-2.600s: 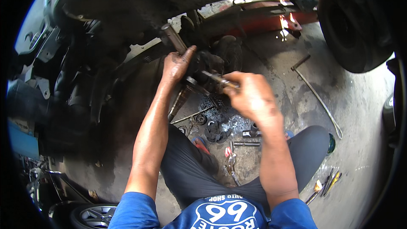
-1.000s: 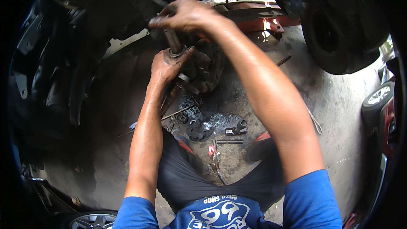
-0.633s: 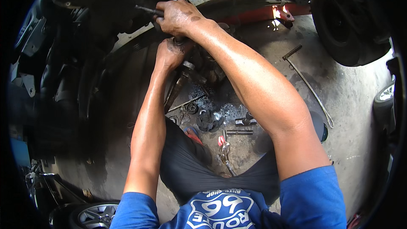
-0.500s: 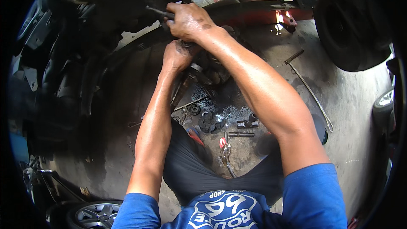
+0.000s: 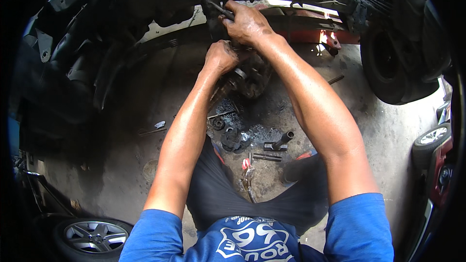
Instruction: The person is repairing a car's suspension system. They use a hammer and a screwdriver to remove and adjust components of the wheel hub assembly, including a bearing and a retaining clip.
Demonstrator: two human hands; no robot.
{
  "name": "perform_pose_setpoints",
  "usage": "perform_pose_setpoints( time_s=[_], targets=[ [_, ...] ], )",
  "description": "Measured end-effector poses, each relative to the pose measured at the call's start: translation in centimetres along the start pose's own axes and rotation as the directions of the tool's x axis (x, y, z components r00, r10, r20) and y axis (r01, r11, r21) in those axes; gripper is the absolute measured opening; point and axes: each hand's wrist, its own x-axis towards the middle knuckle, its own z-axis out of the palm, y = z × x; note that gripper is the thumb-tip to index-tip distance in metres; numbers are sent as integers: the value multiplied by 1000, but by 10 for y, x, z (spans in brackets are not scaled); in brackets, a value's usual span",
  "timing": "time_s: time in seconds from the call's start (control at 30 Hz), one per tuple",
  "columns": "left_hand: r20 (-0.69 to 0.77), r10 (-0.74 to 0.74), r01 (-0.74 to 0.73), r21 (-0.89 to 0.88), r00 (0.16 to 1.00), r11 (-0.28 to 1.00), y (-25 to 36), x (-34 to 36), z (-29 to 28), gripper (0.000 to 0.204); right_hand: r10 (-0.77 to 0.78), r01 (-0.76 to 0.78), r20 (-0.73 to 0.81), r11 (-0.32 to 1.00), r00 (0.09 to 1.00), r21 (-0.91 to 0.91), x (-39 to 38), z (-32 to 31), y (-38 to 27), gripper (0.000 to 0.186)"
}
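Note:
My right hand [image 5: 248, 23] is closed around a slim dark rod-shaped tool [image 5: 223, 12], whose thin end points up and left toward the car's dark underside. Just below and left of it, my left hand [image 5: 222, 57] is closed, knuckles up. Whatever it grips is hidden under its fingers. Both hands are smudged with grease and nearly touch, above a dark, greasy metal car part [image 5: 250, 80]. Below that part lie a black ring-shaped piece [image 5: 218, 123] and a crumpled black rubber piece [image 5: 234, 139] on the wet, stained floor.
Between my legs lie a dark cylindrical tool [image 5: 283, 140], a short dark bar [image 5: 267, 157] and a shiny metal tool [image 5: 248, 179]. A mounted tyre [image 5: 388, 63] hangs at the right. A loose wheel [image 5: 94, 237] lies lower left. Car body parts overhang the top and left.
The view has shifted, so my hands and the car part appear farther right. The rod tool slants more steeply. Both hands keep their closed hold, close together.

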Motion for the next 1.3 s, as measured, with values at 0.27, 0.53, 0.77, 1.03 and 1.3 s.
perform_pose_setpoints(
  time_s=[0.27,0.53,0.77,1.03,1.3],
  targets=[
    [61,-70,78,-157,996,984,24,-15,-13,54,223,-270,-188,919,957,-288,-152,-142,148,58],
    [6,-63,63,-28,998,998,19,-8,-4,60,952,-973,-217,195,218,-121,-655,-22,227,45],
    [-43,-111,116,135,993,984,-2,2,-19,59,922,-946,-219,-295,-318,132,-889,112,138,30],
    [100,-81,91,-96,992,991,-27,17,-33,53,932,-942,-280,-285,-231,-174,-866,106,109,58],
    [-45,-87,93,145,995,985,-3,-1,-12,55,996,-1000,-89,-24,-24,-1,-817,121,152,49]
  ],
)
